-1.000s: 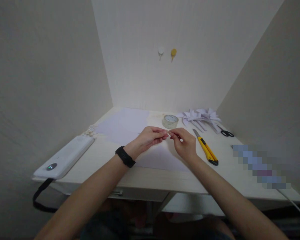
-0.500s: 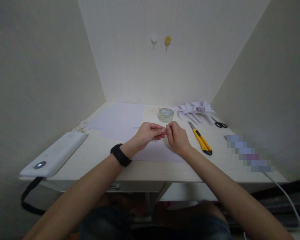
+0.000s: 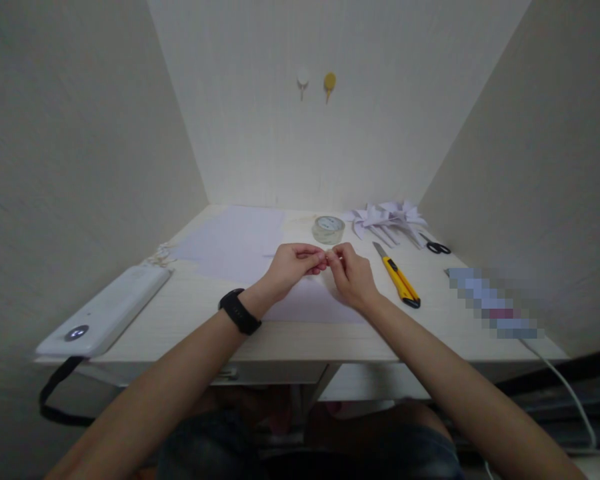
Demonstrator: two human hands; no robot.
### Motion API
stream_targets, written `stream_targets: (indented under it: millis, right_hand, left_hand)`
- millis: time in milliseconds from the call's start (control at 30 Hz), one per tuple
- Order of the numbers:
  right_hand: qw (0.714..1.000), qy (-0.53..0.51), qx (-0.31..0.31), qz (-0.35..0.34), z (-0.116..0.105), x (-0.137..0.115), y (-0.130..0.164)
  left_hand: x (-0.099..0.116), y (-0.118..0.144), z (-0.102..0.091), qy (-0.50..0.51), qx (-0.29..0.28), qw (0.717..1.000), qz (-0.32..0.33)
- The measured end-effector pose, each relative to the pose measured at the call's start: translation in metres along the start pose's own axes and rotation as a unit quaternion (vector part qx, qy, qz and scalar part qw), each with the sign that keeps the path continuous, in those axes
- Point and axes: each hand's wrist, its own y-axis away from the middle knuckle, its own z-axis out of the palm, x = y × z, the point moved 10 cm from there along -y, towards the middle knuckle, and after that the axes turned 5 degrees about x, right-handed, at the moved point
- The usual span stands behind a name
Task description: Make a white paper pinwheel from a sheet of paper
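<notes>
1. Two bare hands meet fingertip to fingertip above the middle of the pale wooden desk: the left hand, with a black wristband on its wrist, and the right hand both pinch a tiny whitish scrap, seemingly tape or paper. It is too small to identify for certain.

2. Both hands are closed in a fine pinch on that scrap, remaining fingers curled loosely. The forearms angle inward from the near edge, wrists lifted off the desk.

3. Risk, as I judge it: so small a piece could slip or stick to a fingertip if one pinch loosens, and it would be hard to spot on the white paper sheet beneath the hands.

4. Just beyond the hands stands a clear roll of adhesive tape. To the right lies a yellow utility knife with its blade out; a careless sweep of the right hand could catch it.

5. Toward the far right corner lie folded white paper pinwheels and small black-handled scissors.

6. A larger white sheet covers the far left; a white oblong device rests at the near left corner.
</notes>
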Motion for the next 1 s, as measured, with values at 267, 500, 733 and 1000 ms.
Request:
stream_targets:
  millis: [267,500,733,1000]
  right_hand:
    - [0.999,-0.020,-0.032,0.007,0.0033,-0.0028,0.0002]
    - [0.999,-0.022,-0.025,0.011,0.0030,-0.0054,0.0009]
    - [0.998,-0.061,-0.023,0.009,-0.0001,-0.0028,0.0017]
    - [0.995,0.088,-0.024,-0.048,0.0030,-0.0088,0.0021]
  left_hand:
    - [0.0040,0.0005,-0.0013,0.018,-0.013,1.000,0.012]
    - [0.0063,0.0019,0.0008,0.001,-0.024,0.999,0.021]
    - [0.0019,0.0016,-0.0041,0.027,-0.003,1.000,-0.004]
    - [0.0033,0.0020,-0.0010,0.004,-0.023,1.000,0.008]
